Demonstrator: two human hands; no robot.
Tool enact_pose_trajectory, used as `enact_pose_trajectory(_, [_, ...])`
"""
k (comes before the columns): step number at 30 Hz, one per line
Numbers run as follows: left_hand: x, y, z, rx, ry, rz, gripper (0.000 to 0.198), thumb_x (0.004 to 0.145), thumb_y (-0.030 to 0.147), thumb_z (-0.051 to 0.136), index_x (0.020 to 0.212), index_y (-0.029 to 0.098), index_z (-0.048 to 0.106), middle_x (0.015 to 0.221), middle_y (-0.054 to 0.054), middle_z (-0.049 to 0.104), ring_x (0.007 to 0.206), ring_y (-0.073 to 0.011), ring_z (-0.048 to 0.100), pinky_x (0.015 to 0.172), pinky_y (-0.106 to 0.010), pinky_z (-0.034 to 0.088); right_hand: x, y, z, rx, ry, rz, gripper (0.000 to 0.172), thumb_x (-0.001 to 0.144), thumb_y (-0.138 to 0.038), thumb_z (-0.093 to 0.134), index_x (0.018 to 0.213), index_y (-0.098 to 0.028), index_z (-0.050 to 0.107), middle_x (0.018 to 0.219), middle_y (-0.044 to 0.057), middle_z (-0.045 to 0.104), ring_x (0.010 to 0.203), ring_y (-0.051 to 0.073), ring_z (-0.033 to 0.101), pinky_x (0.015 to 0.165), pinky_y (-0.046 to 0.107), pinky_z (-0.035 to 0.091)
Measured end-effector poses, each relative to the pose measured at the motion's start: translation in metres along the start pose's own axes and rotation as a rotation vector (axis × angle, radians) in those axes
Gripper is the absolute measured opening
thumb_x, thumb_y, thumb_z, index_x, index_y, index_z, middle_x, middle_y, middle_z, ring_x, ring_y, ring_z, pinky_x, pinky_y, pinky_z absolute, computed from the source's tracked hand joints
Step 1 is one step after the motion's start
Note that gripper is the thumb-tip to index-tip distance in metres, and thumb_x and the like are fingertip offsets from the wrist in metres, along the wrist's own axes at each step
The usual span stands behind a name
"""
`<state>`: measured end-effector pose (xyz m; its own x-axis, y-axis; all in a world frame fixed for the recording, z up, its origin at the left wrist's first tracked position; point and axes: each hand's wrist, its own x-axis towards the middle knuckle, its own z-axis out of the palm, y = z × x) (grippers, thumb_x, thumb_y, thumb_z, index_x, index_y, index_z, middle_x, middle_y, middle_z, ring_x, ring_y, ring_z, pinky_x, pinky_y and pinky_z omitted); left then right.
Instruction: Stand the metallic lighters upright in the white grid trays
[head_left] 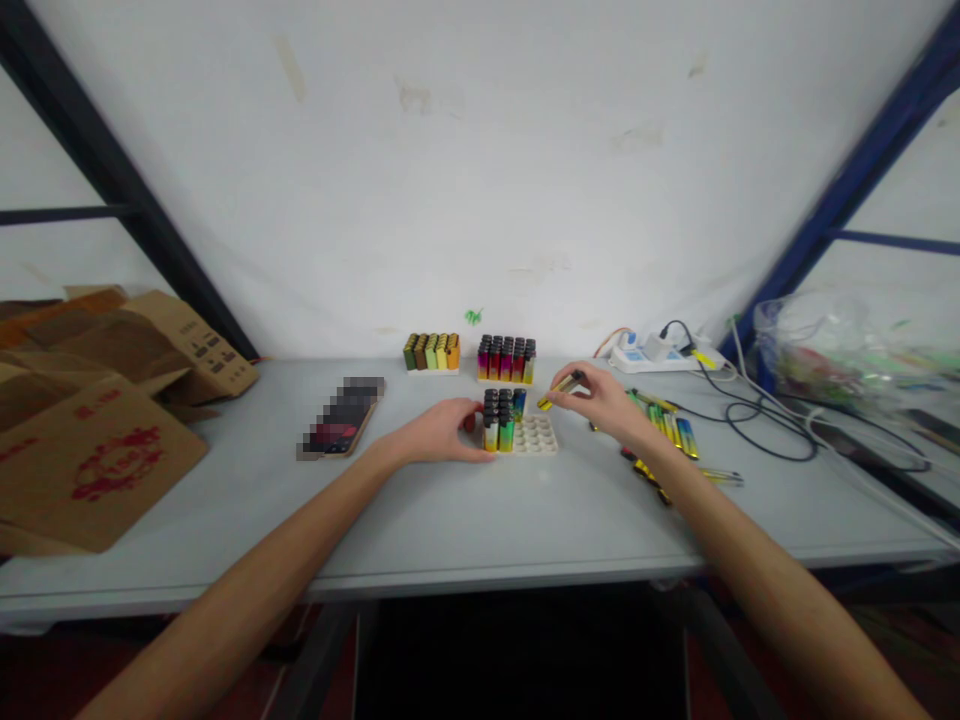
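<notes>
My right hand pinches a yellow and dark lighter, held tilted above the table, to the right of a white tray with round holes. Several lighters with black tops stand upright in the tray's left part, while holes on its right side are bare. Around the tray's left end curl the thumb and fingers of my left hand, steadying it; part of the fingertips is hidden behind the lighters. Loose lighters in green, yellow and blue lie in a pile beneath and beside my right forearm.
Against the wall stand a tray of yellow-green lighters and one of red-purple lighters. A phone lies at left, beyond it cardboard boxes. At right are a power strip, black cables and plastic bags.
</notes>
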<state>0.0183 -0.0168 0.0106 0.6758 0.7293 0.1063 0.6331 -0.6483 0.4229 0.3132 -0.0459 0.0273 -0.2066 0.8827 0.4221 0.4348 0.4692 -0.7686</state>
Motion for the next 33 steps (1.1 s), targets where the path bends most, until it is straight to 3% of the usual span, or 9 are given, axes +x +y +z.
enact_pose_trajectory(5, [0.000,0.000,0.000,0.004,-0.007,0.006,0.065,0.068,0.069,0.076,0.104,0.016,0.066,0.092,-0.006,0.068,0.079,-0.0236,0.062,0.071,-0.032,0.046,-0.004,-0.005,0.005,0.116,-0.110,0.027,0.032,0.087,-0.049,0.072,0.096,-0.019,0.063,0.102,0.010,0.073,0.095,0.022,0.069,0.086,0.038,0.056])
enact_pose_trajectory(12, [0.001,0.000,0.000,0.003,-0.009,0.017,0.066,0.070,0.069,0.076,0.105,0.015,0.065,0.092,-0.006,0.068,0.078,-0.0237,0.062,0.070,-0.032,0.046,-0.003,-0.003,0.014,0.180,-0.221,-0.007,0.033,0.085,-0.047,0.075,0.097,-0.018,0.065,0.098,0.007,0.073,0.088,0.019,0.069,0.083,0.034,0.056])
enact_pose_trajectory(19, [0.001,0.001,0.000,0.002,-0.004,0.015,0.065,0.069,0.069,0.076,0.104,0.016,0.066,0.090,-0.006,0.067,0.078,-0.0238,0.062,0.070,-0.032,0.046,-0.002,-0.001,0.015,0.224,-0.265,0.051,0.040,0.087,-0.053,0.071,0.104,-0.017,0.070,0.093,0.004,0.072,0.086,0.019,0.067,0.084,0.035,0.054])
enact_pose_trajectory(23, [0.001,0.001,0.000,-0.004,-0.005,0.005,0.065,0.068,0.070,0.075,0.103,0.016,0.066,0.090,-0.006,0.068,0.078,-0.0235,0.062,0.070,-0.031,0.046,-0.004,-0.010,0.014,0.179,-0.329,0.041,0.046,0.096,-0.061,0.054,0.090,-0.017,0.067,0.087,0.004,0.068,0.082,0.017,0.063,0.078,0.033,0.054])
enact_pose_trajectory(25, [0.001,0.001,0.000,-0.003,-0.007,0.006,0.065,0.068,0.070,0.075,0.103,0.016,0.066,0.090,-0.005,0.067,0.078,-0.0237,0.062,0.070,-0.031,0.046,-0.006,-0.011,0.017,0.215,-0.361,0.073,0.048,0.096,-0.064,0.050,0.092,-0.018,0.062,0.080,0.002,0.063,0.074,0.015,0.061,0.071,0.030,0.054])
enact_pose_trajectory(28, [0.000,0.001,-0.001,0.008,-0.010,0.005,0.065,0.069,0.070,0.075,0.103,0.016,0.065,0.090,-0.006,0.067,0.079,-0.0241,0.062,0.071,-0.032,0.047,-0.006,-0.006,0.024,0.221,-0.305,0.121,0.047,0.097,-0.068,0.046,0.093,-0.021,0.053,0.069,-0.005,0.049,0.059,0.012,0.050,0.058,0.026,0.047])
enact_pose_trajectory(33, [0.000,0.001,0.000,-0.002,-0.005,0.007,0.064,0.069,0.069,0.075,0.104,0.016,0.066,0.092,-0.006,0.067,0.080,-0.0244,0.062,0.072,-0.032,0.047,-0.005,0.000,0.034,0.003,-0.066,0.114,0.056,0.094,-0.073,0.043,0.070,-0.023,0.040,0.061,-0.006,0.035,0.056,0.011,0.036,0.052,0.025,0.031])
